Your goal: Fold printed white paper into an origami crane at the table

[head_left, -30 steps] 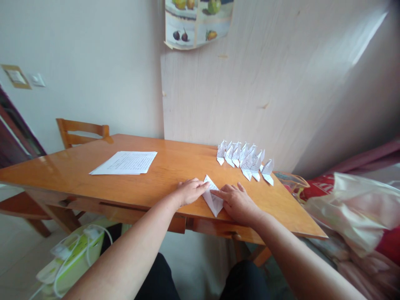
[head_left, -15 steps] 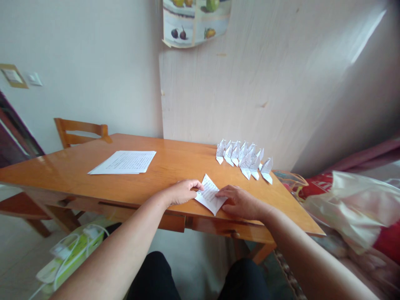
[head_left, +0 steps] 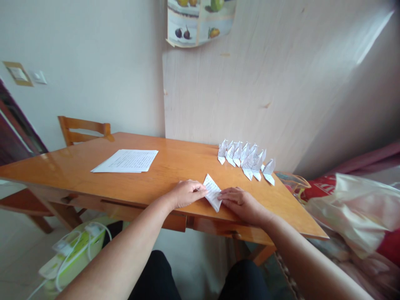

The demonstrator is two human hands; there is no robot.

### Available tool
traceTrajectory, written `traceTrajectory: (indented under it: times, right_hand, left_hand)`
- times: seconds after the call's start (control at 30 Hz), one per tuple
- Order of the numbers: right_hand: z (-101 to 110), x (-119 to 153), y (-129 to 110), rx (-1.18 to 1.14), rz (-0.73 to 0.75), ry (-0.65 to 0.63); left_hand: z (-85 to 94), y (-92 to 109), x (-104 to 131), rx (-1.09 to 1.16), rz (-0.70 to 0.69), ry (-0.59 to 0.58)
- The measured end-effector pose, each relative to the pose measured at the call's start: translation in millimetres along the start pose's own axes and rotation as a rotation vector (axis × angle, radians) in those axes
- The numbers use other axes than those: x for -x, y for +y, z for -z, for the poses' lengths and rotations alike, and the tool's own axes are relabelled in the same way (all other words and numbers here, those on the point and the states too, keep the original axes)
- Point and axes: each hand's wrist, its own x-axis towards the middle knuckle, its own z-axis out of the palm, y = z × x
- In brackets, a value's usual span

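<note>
A small folded sheet of printed paper [head_left: 213,193] lies on the table near its front edge, narrow and pointed at top and bottom. My left hand [head_left: 190,193] pinches its left side between thumb and fingers. On the right side, my right hand [head_left: 236,201] has its fingers pressed together against the paper's edge. Beyond, toward the wall, several folded paper pieces [head_left: 249,163] stand in rows with upright points. A stack of printed sheets [head_left: 126,161] rests flat on the left part of the table.
The wooden table [head_left: 175,160] has drawers under its front edge. A wooden chair [head_left: 83,130] stands at the far left. Plastic bags [head_left: 353,212] are heaped to the right. A green and white box with cables [head_left: 75,250] is on the lower left. A fruit picture [head_left: 200,21] hangs on the wall.
The paper has become narrower, its left and right corners now folded in. My left thumb and fingers have closed on its edge, and my right fingers have come together. The view has shifted slightly.
</note>
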Motion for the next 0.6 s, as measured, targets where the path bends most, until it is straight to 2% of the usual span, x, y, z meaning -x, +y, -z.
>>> traceTrajectory:
  times: [0.13, 0.4, 0.6]
  right_hand:
    - [1.0, -2.2, -0.3, -0.022, -0.008, -0.023]
    - [1.3, -9.8, 1.8, -0.063, -0.056, -0.061]
    - [-1.6, -15.4, 3.9, -0.131, -0.100, -0.031]
  left_hand:
    - [-0.8, -1.3, 0.9, 0.002, -0.060, 0.010]
    - [-2.0, -4.9, 1.2, 0.035, -0.020, 0.000]
    - [-2.1, -5.8, 1.0, 0.044, -0.012, -0.012]
